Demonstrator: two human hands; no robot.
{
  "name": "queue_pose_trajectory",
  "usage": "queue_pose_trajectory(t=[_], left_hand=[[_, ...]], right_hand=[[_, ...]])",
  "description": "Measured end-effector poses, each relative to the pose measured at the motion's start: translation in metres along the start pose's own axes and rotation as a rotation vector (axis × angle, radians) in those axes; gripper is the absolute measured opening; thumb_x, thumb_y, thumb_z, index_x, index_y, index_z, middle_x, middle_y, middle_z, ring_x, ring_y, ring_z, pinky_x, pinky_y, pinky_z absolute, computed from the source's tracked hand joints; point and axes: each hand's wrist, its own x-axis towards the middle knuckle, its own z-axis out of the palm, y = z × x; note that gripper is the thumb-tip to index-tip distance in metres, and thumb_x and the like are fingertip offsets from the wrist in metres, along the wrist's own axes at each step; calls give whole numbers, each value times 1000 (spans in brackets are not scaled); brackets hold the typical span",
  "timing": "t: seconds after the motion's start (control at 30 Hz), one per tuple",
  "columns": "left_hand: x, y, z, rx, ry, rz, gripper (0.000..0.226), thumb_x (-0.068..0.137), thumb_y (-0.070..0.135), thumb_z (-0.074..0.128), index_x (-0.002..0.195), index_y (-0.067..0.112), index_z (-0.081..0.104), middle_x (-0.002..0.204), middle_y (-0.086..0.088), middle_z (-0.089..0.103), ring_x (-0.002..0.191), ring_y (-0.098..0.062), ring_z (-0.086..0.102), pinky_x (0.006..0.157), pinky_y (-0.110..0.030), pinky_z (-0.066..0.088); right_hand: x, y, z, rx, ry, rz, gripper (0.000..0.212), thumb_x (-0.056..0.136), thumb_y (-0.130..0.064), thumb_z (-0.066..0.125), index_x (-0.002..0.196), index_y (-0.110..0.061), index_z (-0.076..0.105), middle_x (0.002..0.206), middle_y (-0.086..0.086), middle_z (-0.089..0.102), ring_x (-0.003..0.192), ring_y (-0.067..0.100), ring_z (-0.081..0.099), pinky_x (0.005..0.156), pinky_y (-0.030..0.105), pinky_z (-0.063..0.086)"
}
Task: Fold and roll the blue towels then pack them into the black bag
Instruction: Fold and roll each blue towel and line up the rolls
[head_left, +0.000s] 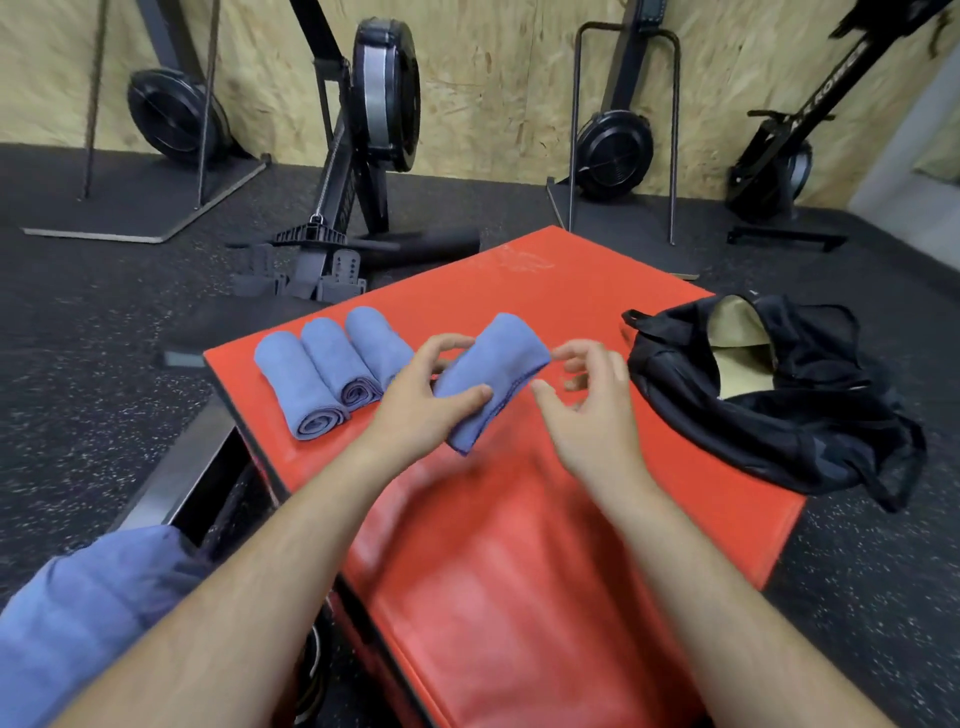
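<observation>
Three rolled blue towels (332, 371) lie side by side on the left part of a red padded box (571, 519). My left hand (426, 395) grips a fourth rolled blue towel (493, 376), lifted a little above the box, thumb across its near face. My right hand (587, 400) hovers just right of that roll with loosely spread fingers, holding nothing. The black bag (779, 405) lies open on the box's right corner, its tan lining showing.
More blue cloth (88, 608) sits at the lower left, off the box. Rowing machines (363, 130) and metal stands (623, 130) line the plywood wall behind. Dark rubber floor (104, 338) surrounds the box.
</observation>
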Motion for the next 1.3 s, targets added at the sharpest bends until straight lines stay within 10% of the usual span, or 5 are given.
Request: queue_pose_trajectory(t=[0.33, 0.47, 0.73, 1.1, 1.3], left_hand=[[17, -10, -26, -316, 127, -82, 43, 93, 5, 55, 130, 26, 58, 123, 5, 65, 102, -20, 65, 83, -34, 56], [29, -28, -42, -124, 159, -9, 43, 92, 1, 55, 130, 20, 57, 115, -6, 67, 88, -4, 63, 82, -17, 50], [57, -80, -55, 761, 203, -97, 33, 92, 38, 56, 124, 31, 60, 133, 9, 60, 129, -22, 49, 104, -42, 37], [64, -97, -56, 750, 49, -218, 37, 98, 41, 48, 134, 34, 51, 136, 13, 56, 149, -30, 19, 113, -46, 28], [58, -96, -66, 725, 81, -157, 32, 97, 36, 53, 128, 29, 57, 130, 10, 59, 135, -22, 37, 101, -40, 36]], right_hand=[[49, -39, 84, 39, -301, 224, 33, 91, -31, 66, 119, -13, 59, 114, 0, 64, 102, 16, 61, 78, 29, 42], [72, -44, 106, 17, -346, 227, 39, 82, -25, 71, 117, -16, 56, 107, -2, 63, 87, 14, 61, 65, 22, 43], [125, -10, 171, -14, -394, 381, 39, 83, -24, 69, 119, -13, 55, 109, 5, 63, 91, 21, 59, 71, 28, 40], [138, 33, 213, -439, -566, 361, 50, 88, -49, 42, 125, -20, 60, 134, 13, 56, 128, 37, 45, 107, 42, 38], [138, 28, 197, -563, -628, 216, 60, 80, -58, 41, 121, -18, 60, 128, 13, 62, 116, 38, 57, 96, 44, 45]])
